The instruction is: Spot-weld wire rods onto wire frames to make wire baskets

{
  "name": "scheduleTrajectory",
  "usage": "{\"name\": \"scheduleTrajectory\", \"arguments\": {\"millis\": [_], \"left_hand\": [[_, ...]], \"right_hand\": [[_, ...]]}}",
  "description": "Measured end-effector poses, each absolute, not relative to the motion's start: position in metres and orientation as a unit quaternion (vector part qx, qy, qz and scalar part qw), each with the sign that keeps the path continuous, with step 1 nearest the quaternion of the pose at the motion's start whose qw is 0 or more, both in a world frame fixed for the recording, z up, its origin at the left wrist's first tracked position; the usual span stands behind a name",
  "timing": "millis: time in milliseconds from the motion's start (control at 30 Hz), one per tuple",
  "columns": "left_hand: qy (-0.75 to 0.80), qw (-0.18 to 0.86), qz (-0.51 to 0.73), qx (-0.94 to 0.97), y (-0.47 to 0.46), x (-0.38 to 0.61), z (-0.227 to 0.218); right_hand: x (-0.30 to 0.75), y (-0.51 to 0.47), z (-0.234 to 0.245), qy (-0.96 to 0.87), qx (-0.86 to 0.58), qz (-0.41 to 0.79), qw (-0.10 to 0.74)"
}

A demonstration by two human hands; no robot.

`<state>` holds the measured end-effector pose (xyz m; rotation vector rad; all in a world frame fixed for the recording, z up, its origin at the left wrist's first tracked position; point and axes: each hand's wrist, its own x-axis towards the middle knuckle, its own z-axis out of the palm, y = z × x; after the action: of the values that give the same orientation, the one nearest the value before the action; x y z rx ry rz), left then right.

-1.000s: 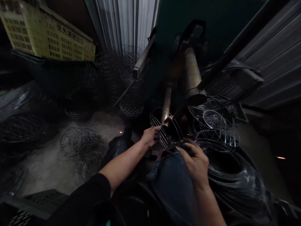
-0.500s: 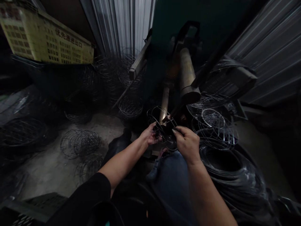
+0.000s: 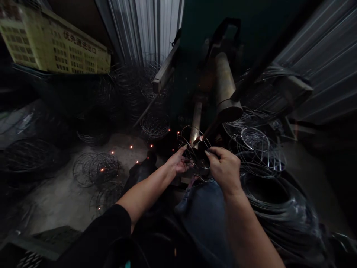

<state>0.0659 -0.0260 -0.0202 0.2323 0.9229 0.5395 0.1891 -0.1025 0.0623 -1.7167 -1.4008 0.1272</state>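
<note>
My left hand (image 3: 178, 162) grips the left edge of a round wire grille (image 3: 198, 153), fingers curled on its rim. On the grille's right side my right hand (image 3: 224, 166) pinches the wires with thumb and fingers. I hold the grille under the tip of a welding electrode arm (image 3: 206, 132) that comes down from a brass cylinder (image 3: 227, 89). Orange sparks (image 3: 131, 148) lie scattered across the floor to the left.
Finished wire grilles (image 3: 258, 149) are stacked at the right over large coils of wire (image 3: 279, 208). More wire baskets (image 3: 96, 167) lie on the concrete floor at left and behind. Corrugated metal walls stand at the back. A yellow printed sign (image 3: 55, 44) hangs upper left.
My right hand rose from the grille's lower right to pinch its right side. The grille moved up under the electrode tip, and sparks now fly out to the left.
</note>
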Motion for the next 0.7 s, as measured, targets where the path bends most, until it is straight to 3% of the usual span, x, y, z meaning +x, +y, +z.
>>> {"name": "scheduleTrajectory", "arguments": {"millis": [267, 367, 433, 500, 600, 700], "left_hand": [[0.478, 0.836, 0.210, 0.170, -0.023, 0.058, -0.034], [0.546, 0.680, 0.319, 0.371, -0.036, 0.042, -0.043], [0.502, 0.527, 0.418, 0.544, -0.047, 0.032, -0.050], [0.411, 0.436, 0.440, 0.669, -0.055, 0.029, -0.055], [0.354, 0.402, 0.428, 0.728, -0.059, 0.035, -0.062], [0.342, 0.397, 0.439, 0.730, -0.058, 0.044, -0.068]], "right_hand": [[0.190, -0.109, 0.068, -0.579, -0.681, 0.049, 0.447], [0.195, -0.140, 0.053, -0.547, -0.686, 0.039, 0.479], [0.198, -0.161, 0.030, -0.509, -0.701, 0.068, 0.495], [0.198, -0.178, 0.005, -0.465, -0.703, 0.127, 0.523], [0.193, -0.186, -0.014, -0.433, -0.690, 0.143, 0.563], [0.184, -0.180, -0.001, -0.485, -0.669, 0.086, 0.557]]}}
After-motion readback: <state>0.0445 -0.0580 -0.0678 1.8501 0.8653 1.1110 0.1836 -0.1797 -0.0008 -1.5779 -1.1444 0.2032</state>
